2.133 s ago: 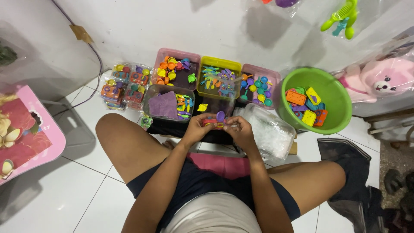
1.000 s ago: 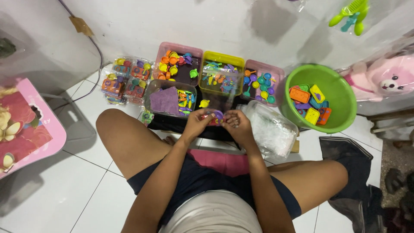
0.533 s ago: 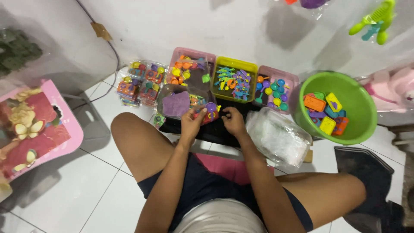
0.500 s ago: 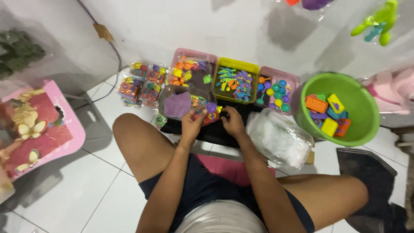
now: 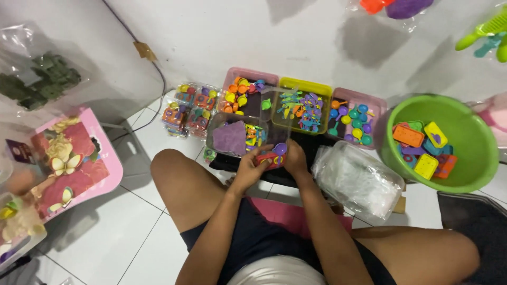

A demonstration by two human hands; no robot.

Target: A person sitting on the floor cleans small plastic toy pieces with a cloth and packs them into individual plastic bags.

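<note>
Head view: the left hand (image 5: 248,169) and the right hand (image 5: 294,158) meet just above the person's lap, fingers curled together around a small cluster of toy pieces (image 5: 270,157), red with a purple round bit on top. Both hands are closed on that cluster; it sits between them, thumbs pressing from the near side.

Just beyond the fingertips stands a clear tub (image 5: 235,138) holding a purple slab and mixed bright bits. Farther out from the hands runs a row of trays: a pink tray (image 5: 248,92) of orange and yellow pieces, a yellow tray (image 5: 301,105) of small purple and green ones, and another pink tray (image 5: 355,116) of teal and purple spoons. To the right of the right hand lies a stack of clear bags (image 5: 359,179), and past it a green basin (image 5: 441,142) of flat coloured blocks.

Done well, the grip likely calls for steady thumbs and the pieces kept level, close over the tub, so nothing drops onto the tiles.
</note>
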